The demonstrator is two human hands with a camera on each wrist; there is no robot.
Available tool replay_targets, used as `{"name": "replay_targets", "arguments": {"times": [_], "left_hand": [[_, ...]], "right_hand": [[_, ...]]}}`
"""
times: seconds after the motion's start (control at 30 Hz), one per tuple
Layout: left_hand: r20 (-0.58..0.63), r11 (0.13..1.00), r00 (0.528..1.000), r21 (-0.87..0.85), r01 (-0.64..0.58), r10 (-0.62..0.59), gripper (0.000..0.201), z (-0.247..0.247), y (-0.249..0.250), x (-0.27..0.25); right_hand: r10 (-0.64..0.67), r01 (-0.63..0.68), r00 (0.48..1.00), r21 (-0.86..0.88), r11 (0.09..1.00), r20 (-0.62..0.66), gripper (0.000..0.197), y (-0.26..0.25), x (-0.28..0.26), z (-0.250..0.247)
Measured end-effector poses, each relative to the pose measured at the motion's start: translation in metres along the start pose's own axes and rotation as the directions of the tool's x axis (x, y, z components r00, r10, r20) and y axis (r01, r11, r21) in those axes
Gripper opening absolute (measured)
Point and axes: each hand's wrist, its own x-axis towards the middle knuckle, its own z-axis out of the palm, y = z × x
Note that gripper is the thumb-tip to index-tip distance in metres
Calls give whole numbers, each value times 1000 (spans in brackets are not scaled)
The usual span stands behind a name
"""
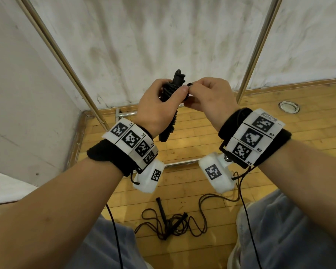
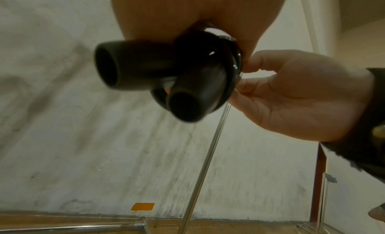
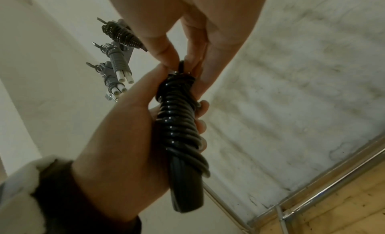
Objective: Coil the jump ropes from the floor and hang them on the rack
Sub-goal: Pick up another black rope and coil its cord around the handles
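Note:
My left hand [image 1: 159, 105] grips a black jump rope [image 1: 170, 121] whose cord is wound in tight turns round its two handles [image 2: 145, 69]. The bundle [image 3: 181, 130] stands nearly upright in front of my chest. My right hand [image 1: 208, 96] pinches the loose end loop of the cord [image 3: 181, 67] at the top of the bundle, thumb and fingertips pressed together. A second dark jump rope [image 1: 171, 222] lies tangled on the wooden floor between my knees. High on the rack, three coiled ropes [image 3: 116, 56] hang from hooks.
Two slanted metal rack poles [image 1: 66, 63] [image 1: 260, 47] rise against the grey wall, with low crossbars [image 1: 182, 163] on the wooden floor. A round metal floor fitting [image 1: 288, 106] sits at the right. Thin wrist-camera cables [image 1: 241, 191] dangle by my legs.

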Motion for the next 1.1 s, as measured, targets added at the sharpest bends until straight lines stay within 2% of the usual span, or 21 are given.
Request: {"name": "replay_targets", "arguments": {"times": [0.13, 0.2, 0.43, 0.57, 0.77, 0.93, 1.1], "left_hand": [[-5, 1000, 1000, -6, -9, 9, 27, 2, 3, 0], [2, 1000, 1000, -11, -8, 8, 23, 1, 3, 0], [49, 997, 997, 32, 65, -66, 28, -4, -6, 0], [94, 991, 988, -39, 127, -123, 32, -5, -5, 3], [80, 984, 991, -130, 120, -111, 13, -2, 4, 3], [93, 978, 992, -184, 97, -81, 14, -9, 11, 4], [106, 985, 992, -151, 81, -65, 15, -11, 8, 1]], "right_hand": [[95, -86, 992, 91, 992, -89, 17, 1, 10, -5], [117, -110, 988, 74, 991, -100, 17, 3, 11, -3], [-37, 33, 999, -124, 992, -28, 22, 2, 8, 10], [-53, 50, 998, -121, 991, -25, 25, 2, 7, 12], [4, -4, 1000, -5, 1000, -16, 28, -6, 7, 12], [-2, 1, 999, -5, 1000, -37, 27, -11, 10, 9], [-15, 13, 999, -54, 998, -52, 24, -6, 8, 10]]}}
